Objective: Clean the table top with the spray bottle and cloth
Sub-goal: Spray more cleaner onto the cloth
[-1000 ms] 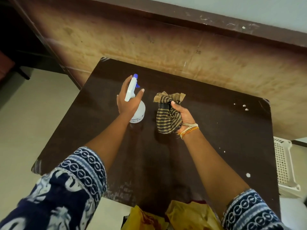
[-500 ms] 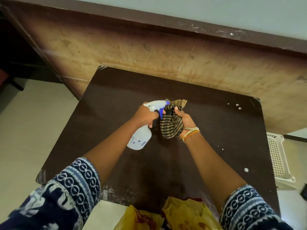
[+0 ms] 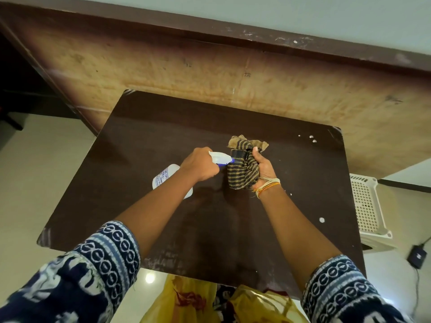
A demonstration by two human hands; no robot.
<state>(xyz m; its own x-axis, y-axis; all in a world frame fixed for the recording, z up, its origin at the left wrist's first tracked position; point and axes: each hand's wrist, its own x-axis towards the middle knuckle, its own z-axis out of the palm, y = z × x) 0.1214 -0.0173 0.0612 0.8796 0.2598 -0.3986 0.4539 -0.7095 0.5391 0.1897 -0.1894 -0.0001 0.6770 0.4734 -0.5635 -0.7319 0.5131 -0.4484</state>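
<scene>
Spray bottle (image 3: 173, 177), the only one I see, lies tilted above the desk (image 3: 144, 141) with its white-and-blue nozzle pointing right, right against the cloth. My left hand (image 3: 200, 166) has its grip clenched round the bottle's neck and trigger; the body sticks out lower left past my wrist. One cloth (image 3: 242, 169), striped dark and tan, is bunched up in my right hand (image 3: 263, 169), that grip grasping it with the thumb over the top. Both things sit near the middle of the dark desk top. I count several white specks on the desk's right side. Beside the desk, to the right, stands one white perforated plastic basket (image 3: 366, 206); one small black box (image 3: 417, 257) with a cable lies on the floor.
</scene>
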